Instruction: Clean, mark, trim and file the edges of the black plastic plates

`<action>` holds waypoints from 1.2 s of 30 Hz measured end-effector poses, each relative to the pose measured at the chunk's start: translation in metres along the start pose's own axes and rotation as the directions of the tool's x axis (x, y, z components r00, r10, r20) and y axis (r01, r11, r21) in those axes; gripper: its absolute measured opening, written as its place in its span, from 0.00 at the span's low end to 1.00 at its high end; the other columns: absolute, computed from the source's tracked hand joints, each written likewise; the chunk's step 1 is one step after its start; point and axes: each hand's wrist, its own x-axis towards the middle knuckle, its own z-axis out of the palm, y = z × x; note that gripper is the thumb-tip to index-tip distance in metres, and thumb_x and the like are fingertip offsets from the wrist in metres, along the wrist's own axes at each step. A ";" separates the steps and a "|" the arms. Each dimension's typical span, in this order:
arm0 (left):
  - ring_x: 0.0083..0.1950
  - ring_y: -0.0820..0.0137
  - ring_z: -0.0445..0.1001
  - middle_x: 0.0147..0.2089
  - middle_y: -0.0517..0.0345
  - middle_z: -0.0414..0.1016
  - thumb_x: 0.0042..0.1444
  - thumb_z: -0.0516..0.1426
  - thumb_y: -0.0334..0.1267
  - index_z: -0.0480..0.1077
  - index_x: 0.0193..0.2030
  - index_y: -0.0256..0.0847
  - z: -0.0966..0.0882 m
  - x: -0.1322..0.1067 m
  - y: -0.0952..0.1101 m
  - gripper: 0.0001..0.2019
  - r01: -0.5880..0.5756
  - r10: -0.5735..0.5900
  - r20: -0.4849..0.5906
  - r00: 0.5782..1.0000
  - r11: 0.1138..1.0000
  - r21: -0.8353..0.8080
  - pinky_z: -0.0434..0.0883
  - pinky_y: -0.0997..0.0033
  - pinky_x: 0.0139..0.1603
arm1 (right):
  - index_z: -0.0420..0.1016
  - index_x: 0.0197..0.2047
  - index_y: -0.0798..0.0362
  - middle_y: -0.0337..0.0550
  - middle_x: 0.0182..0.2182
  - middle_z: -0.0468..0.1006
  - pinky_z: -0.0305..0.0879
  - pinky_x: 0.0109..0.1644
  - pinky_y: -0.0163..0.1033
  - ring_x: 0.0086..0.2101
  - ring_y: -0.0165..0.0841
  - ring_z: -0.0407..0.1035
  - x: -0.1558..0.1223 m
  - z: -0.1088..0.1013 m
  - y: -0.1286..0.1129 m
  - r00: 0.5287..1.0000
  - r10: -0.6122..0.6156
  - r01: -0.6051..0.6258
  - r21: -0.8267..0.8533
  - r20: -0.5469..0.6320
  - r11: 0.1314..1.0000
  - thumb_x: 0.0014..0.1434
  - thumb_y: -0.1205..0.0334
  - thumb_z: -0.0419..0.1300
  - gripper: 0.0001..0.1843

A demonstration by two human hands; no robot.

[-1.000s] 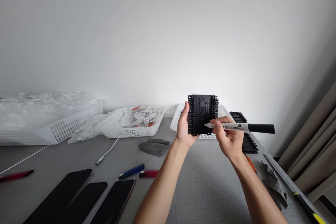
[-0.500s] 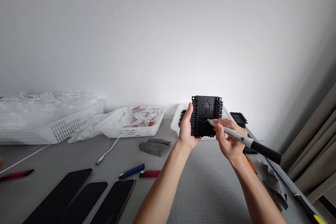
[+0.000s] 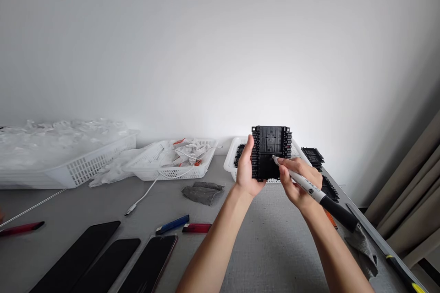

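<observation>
My left hand [image 3: 246,169] grips the left edge of a black plastic part [image 3: 270,139] with rows of small teeth down both sides, its thumb along the edge. The part is held up, its broad face toward me. In my right hand [image 3: 300,181] is a white marker pen [image 3: 304,184] with a black rear end, pinched between thumb and fingers. The pen's tip is at the smooth lower half of the part; whether it touches I cannot tell. Behind the part stands a white basket [image 3: 229,161] with more black parts in it.
Black toothed parts [image 3: 312,156] lie at the right. Further left are a basket of bags and a cable [image 3: 172,173] and a larger basket [image 3: 92,167]. Phones [image 3: 147,263], lighters [image 3: 173,224], grey cloths [image 3: 202,193] and a black-yellow handled tool [image 3: 402,272] lie on the table.
The marker's rear end has swung down and a little left, so the pen slants more steeply. Its tip has shifted slightly right. The black part stays nearly still in my left hand.
</observation>
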 end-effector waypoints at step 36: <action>0.52 0.55 0.78 0.44 0.47 0.81 0.57 0.58 0.59 0.77 0.49 0.37 -0.004 -0.006 -0.011 0.26 0.086 -0.108 0.145 0.984 0.985 0.149 0.72 0.61 0.52 | 0.80 0.47 0.47 0.38 0.32 0.80 0.74 0.27 0.33 0.25 0.28 0.75 0.012 -0.009 -0.014 0.962 0.015 -0.050 -0.123 -0.273 0.991 0.56 0.77 0.65 0.19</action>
